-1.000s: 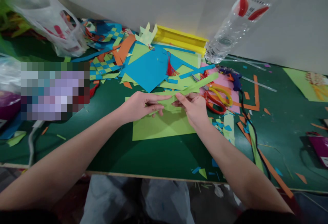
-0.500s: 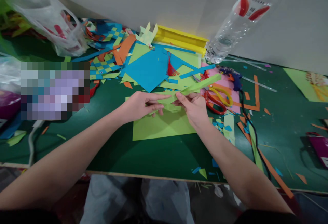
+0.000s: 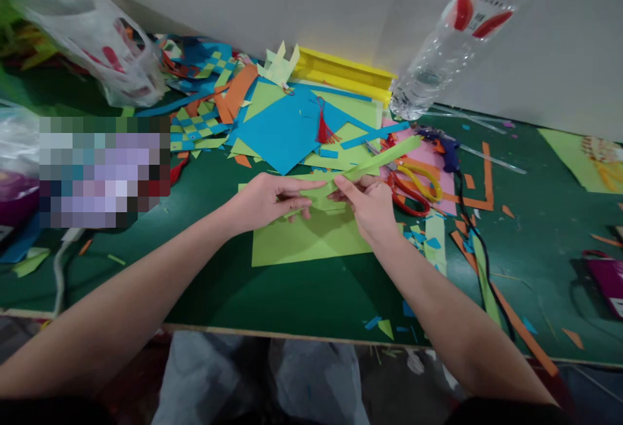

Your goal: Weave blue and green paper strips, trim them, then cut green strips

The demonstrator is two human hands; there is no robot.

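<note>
A folded light green paper strip is held between both hands, its long end sticking out up and to the right. My left hand grips the strip's left part, with the index finger stretched along it and the thumb below. At its right part, my right hand pinches the strip between thumb and fingers. Under the hands a light green sheet lies on the green table. Just right of my right hand are scissors with red and yellow handles.
Behind the hands lie a blue sheet, a red tassel and a yellow tray. A plastic bottle leans at the back right. A glue gun trails a black cable. Paper scraps and a plastic bag are around.
</note>
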